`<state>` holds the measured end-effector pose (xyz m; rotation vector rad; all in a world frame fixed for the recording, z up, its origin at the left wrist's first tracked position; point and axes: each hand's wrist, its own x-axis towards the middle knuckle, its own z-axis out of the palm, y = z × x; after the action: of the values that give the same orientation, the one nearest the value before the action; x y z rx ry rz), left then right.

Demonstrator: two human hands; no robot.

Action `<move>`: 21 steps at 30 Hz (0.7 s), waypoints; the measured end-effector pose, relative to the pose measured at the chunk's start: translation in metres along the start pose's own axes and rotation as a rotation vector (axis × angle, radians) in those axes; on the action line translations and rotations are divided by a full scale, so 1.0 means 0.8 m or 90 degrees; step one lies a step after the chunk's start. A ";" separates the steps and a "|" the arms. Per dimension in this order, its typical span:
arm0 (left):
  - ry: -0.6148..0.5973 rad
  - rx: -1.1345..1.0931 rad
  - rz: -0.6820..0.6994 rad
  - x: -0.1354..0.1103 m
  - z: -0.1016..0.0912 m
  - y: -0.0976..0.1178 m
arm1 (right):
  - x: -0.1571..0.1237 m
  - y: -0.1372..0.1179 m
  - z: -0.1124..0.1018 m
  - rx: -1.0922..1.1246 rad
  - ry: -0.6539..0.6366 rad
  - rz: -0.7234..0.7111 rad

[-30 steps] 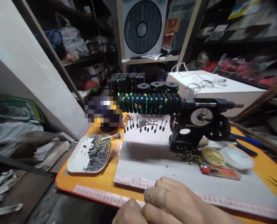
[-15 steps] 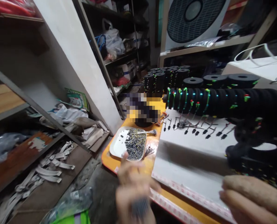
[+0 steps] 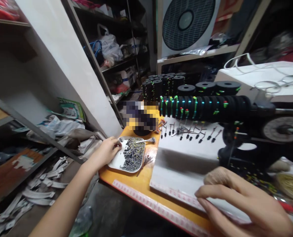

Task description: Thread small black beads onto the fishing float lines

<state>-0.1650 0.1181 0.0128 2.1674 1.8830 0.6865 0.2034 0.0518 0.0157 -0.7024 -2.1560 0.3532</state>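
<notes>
My left hand (image 3: 106,151) reaches out to the white tray (image 3: 115,160) at the left edge of the orange table (image 3: 141,179). Its fingers curl at the tray's rim, beside a heap of small dark parts (image 3: 132,154); whether they pinch anything is hidden. My right hand (image 3: 237,200) lies low at the right, fingers stretched out over the white sheet (image 3: 183,164), holding nothing. Behind it a black winding machine (image 3: 247,131) carries a row of black spools (image 3: 200,107) with green and red tags. Small floats (image 3: 188,133) lie in a line on the sheet.
Stacks of black spools (image 3: 166,84) stand at the back of the table. A white box (image 3: 262,74) with spectacles and a cable is at the right. A fan (image 3: 186,23) sits on a shelf behind. Metal shelving (image 3: 37,131) with papers and strips crowds the left side.
My left hand went from near my body out to the white tray. My right hand spread flat on the sheet. The view swung left, then settled.
</notes>
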 end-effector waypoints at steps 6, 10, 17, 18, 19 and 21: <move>0.162 -0.175 -0.059 -0.036 0.007 0.075 | 0.001 -0.006 -0.009 0.020 -0.011 0.040; 0.124 -0.582 -0.163 -0.088 0.052 0.168 | 0.001 -0.012 -0.009 0.040 -0.014 0.048; -0.032 -1.226 -0.400 -0.108 0.110 0.237 | 0.005 -0.022 -0.012 0.105 0.000 0.087; -0.041 -1.238 -0.404 -0.108 0.112 0.238 | 0.005 -0.023 -0.013 0.109 0.000 0.098; -0.049 -1.244 -0.405 -0.108 0.114 0.239 | 0.005 -0.024 -0.014 0.112 0.001 0.104; -0.058 -1.240 -0.397 -0.108 0.115 0.240 | 0.004 -0.024 -0.015 0.114 -0.007 0.115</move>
<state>0.0394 0.0143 -0.0032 0.3236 0.7243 1.2868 0.2038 0.0386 0.0342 -0.7947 -2.0450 0.6390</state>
